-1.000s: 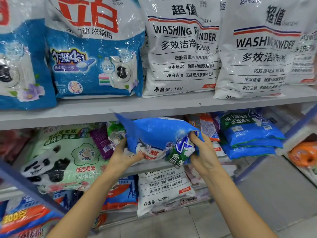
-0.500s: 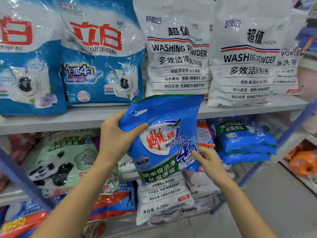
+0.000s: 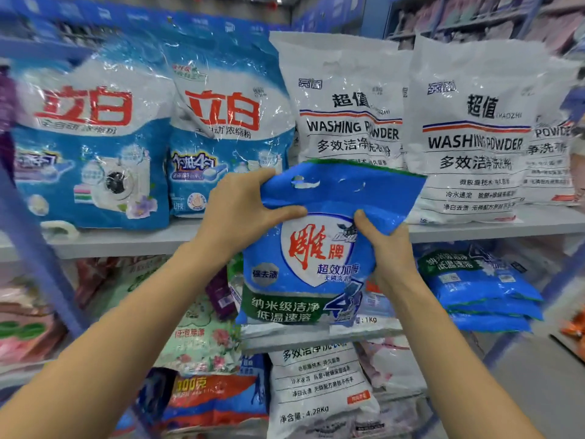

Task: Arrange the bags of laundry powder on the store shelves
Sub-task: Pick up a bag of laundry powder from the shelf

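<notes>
Okay, head view: both arms reach forward. The left hand (image 3: 243, 210) grips the upper left of the blue bag (image 3: 304, 280), thumb across its front. The right hand (image 3: 383, 245) clutches its right edge, thumb on the front. The bag hangs upright in the air between the hands, top flap crumpled, red logo and green band facing the camera. Behind the hands, white washing powder bags (image 3: 471, 137) stand on the shelf board (image 3: 126, 242). Blue-and-white bags (image 3: 228, 128) stand beyond the left hand. A stack of matching blue bags (image 3: 481, 289) lies below and right of the right hand.
</notes>
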The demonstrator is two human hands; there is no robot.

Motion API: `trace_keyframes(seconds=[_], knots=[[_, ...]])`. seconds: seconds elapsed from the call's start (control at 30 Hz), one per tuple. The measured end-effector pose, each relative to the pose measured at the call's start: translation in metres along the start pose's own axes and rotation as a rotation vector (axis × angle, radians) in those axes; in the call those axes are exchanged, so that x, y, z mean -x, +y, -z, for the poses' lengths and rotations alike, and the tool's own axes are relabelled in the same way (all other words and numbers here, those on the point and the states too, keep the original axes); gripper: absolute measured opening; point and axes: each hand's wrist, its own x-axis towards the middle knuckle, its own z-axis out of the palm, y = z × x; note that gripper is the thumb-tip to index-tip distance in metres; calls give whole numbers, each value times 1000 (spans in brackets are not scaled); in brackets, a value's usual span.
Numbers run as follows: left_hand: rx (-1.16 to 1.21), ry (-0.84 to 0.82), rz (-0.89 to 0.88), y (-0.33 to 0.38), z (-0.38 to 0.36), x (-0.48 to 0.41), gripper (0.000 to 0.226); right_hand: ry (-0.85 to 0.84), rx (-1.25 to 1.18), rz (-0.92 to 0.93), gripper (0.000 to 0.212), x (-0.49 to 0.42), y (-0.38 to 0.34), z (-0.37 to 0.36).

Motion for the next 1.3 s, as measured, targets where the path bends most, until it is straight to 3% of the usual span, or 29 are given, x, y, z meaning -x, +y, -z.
trace_keyframes(seconds=[0.1,0.17,0.3,0.37,0.47,0.6,0.73,0.9,1.0,1.2,1.3], knots=[[0,54,72,-8,20,-8,50,-46,25,52,30,-10,-22,-27],[102,132,159,-14,34,-7,55,-61,37,67,24,-16,-34,-47],[761,347,273,-35,40,26,82,-37,-4,33,12,-24,-55,-85],[823,250,350,-42,28,50,101,-36,-50,35,13,-26,-62,-98],[770,72,448,-44,13,72,107,-58,-102,37,13,-26,-66,-116],[780,93,420,-54,24,67,83,-112,-76,36,8,-31,-69,-123],[704,133,376,-63,51,59,38,-335,75,107,17,-43,-81,-113],[602,164,359,-79,84,57,36,-415,86,42,30,-55,-71,-119],[536,189,348,-89,104,60,19,-455,80,57,35,-57,-60,-135],[441,249,361,-98,144,78,18,-472,158,50,55,-59,-38,-169],[440,318,423,-100,158,92,18,-415,236,137,29,-59,-33,-194]])
